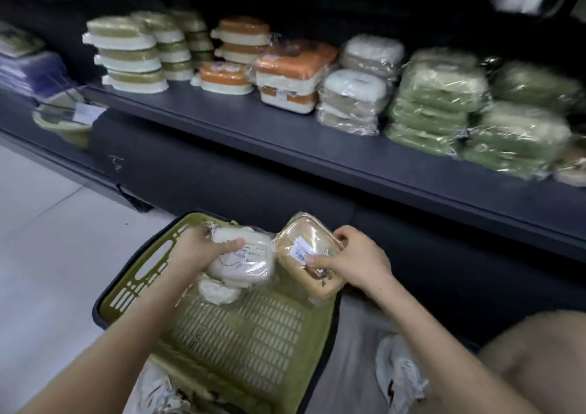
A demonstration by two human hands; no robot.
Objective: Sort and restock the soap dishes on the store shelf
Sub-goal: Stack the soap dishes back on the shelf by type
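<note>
- Two wrapped dishes held over olive basket [247, 344]: white soap dish [244, 263] gripped by left hand [198, 248], fingers curled round it; tan soap dish [304, 255] pinched by right hand [358, 259], thumb on label
- One more white dish [217, 290] lying in basket
- Beyond, shelf [285, 140] with stacked orange dishes [291, 64] and green wrapped dishes [440, 96]; blurred, uncounted

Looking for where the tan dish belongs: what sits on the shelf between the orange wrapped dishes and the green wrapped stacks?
Head view: wrapped white and tan dishes, stacked, stand between the orange dishes and the green stacks.
</note>
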